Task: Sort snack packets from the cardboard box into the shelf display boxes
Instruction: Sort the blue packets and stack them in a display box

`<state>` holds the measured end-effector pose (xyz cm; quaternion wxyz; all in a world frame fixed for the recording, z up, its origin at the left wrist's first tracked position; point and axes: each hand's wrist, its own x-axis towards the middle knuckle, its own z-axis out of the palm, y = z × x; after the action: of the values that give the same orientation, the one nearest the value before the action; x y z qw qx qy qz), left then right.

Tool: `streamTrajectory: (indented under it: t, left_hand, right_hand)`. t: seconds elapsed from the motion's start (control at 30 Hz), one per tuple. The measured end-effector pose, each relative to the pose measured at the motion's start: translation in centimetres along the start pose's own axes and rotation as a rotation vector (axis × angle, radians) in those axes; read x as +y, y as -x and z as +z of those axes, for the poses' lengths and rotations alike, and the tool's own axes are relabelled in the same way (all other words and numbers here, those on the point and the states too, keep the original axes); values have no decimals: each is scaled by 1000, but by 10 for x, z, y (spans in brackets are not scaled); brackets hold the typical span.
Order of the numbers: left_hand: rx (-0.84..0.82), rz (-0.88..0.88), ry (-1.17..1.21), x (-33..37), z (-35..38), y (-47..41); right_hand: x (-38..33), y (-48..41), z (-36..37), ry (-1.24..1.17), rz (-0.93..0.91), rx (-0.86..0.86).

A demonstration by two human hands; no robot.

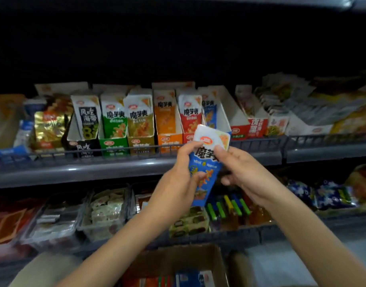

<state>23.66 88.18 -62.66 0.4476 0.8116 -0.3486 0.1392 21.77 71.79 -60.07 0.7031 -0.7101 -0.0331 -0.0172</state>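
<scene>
Both hands on one glossy packet (pixel 207 162), held up before the grey shelf (pixel 74 168).
Left hand (pixel 178 168) grips the packet's left edge, thumb on the white top. Right hand (pixel 242 172) pinches the right edge, thumb on the front. Packet is flat and rectangular, blue below, its top leaning right, just under the row of open-front card display boxes (pixel 114 141). Brown cardboard box (pixel 178 259) sits low, well apart from the packet, with more packets inside. A wire rail runs along the shelf front.
</scene>
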Motion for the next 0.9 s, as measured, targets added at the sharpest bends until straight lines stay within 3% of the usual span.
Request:
streamTrajectory:
  t: [0.17, 0.33, 0.43, 0.6, 0.77, 0.9]
  left_hand:
    - [130, 150, -103, -8, -13, -63]
    - [283, 304, -218, -32, 9, -107]
    - [287, 289, -440, -52, 31, -119]
    - [99, 399, -932, -96, 59, -135]
    - [130, 460, -989, -114, 73, -135]
    - [141, 473, -987, -116, 75, -136]
  right_hand:
    - [-28, -41, 3, 11, -231, 34]
    - [-37, -81, -27, 350, -620, 338]
    - [-45, -110, -57, 245, -750, 531]
    - [-37, -161, -88, 0, -696, 569]
    - [-10, -205, -99, -224, -578, 480]
    - [-1, -225, -108, -101, -548, 414]
